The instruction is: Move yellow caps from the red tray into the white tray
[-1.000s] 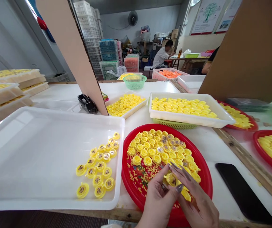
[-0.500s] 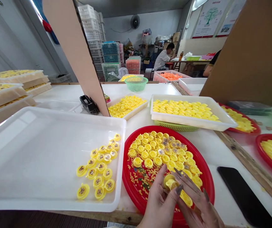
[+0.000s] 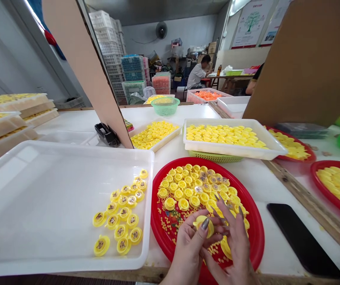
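Note:
My left hand pinches a round yellow plastic cap between thumb and fingers, above a red plate. My right hand is raised beside it with its fingers spread. A second yellow cap is tucked against the lower fingers of that hand. Many yellow caps stand in loose rows on the plate, and small yellow bits lie scattered near its left side. Both hands hide the plate's lower part.
To the left, a white tray holds several capped pieces. Behind stand a white tray of caps and cardboard dividers. A black phone lies to the right. A seated person works far back.
The cap in my left hand has turned to face more upward. My right hand's fingers now spread higher, and the view has shifted slightly.

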A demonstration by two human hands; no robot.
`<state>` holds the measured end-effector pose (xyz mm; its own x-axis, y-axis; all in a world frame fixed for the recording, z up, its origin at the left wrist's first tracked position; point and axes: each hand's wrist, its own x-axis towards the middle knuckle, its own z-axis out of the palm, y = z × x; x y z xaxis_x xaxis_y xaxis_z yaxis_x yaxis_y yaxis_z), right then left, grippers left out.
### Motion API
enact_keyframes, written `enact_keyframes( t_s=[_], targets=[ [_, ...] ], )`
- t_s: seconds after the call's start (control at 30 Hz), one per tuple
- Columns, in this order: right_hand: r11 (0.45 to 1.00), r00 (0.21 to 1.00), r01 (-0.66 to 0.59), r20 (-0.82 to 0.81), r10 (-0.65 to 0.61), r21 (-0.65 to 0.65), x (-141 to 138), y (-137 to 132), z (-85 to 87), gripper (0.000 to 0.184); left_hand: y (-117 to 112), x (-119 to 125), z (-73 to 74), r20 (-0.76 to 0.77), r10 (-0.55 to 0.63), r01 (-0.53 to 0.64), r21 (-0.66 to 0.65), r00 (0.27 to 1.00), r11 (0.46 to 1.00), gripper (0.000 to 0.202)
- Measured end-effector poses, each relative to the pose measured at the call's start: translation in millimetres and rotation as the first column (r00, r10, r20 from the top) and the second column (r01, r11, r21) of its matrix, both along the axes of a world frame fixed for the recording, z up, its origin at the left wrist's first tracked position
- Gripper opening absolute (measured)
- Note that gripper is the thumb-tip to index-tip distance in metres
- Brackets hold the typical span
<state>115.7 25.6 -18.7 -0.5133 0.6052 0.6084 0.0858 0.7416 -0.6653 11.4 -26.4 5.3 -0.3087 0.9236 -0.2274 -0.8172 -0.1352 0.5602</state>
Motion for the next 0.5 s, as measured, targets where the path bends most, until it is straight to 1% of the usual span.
enact_keyframes(
  t_s=[0.07,0.13,0.2,0.23,0.3,0.37,0.43,0.5],
  targets=[
    [0.999,0.999,0.023,0.032,-0.024,0.023,2,-1,0.7,0.085,0,1,-1.4,-0.028,0.012,-0.012,0.006,1.0,1.0,0.043],
    [0.993,0.998,0.021,0.058,-0.028,0.119,3,2,3.3,0.079,1,2,-2.7,-0.026,0.012,-0.012,-0.006,1.0,1.0,0.044],
    [0.976,0.996,-0.002,0.093,-0.019,0.22,4,9,5.9,0.07,2,2,-3.1,0.01,0.005,-0.005,-0.022,1.0,1.0,0.044],
    [0.969,0.994,-0.009,0.109,-0.018,0.248,5,12,6.6,0.066,2,1,-3.1,0.034,-0.002,0.003,-0.025,0.999,1.0,0.044],
    [0.968,0.991,-0.007,0.132,-0.027,0.252,5,17,6.3,0.062,2,-1,-2.7,0.08,-0.017,0.019,-0.031,0.997,0.999,0.044],
    [0.971,0.99,-0.001,0.135,-0.033,0.24,5,18,4.1,0.063,2,-3,-2.7,0.11,-0.034,0.039,-0.042,0.993,0.998,0.044],
    [0.972,0.989,-0.002,0.142,-0.032,0.235,4,17,2.1,0.066,1,-4,-3.2,0.107,-0.044,0.049,-0.046,0.993,0.998,0.044],
    [0.972,0.987,-0.007,0.158,-0.031,0.234,6,15,2.6,0.066,1,-4,-2.6,0.067,-0.029,0.032,-0.043,0.997,0.999,0.042]
  ],
)
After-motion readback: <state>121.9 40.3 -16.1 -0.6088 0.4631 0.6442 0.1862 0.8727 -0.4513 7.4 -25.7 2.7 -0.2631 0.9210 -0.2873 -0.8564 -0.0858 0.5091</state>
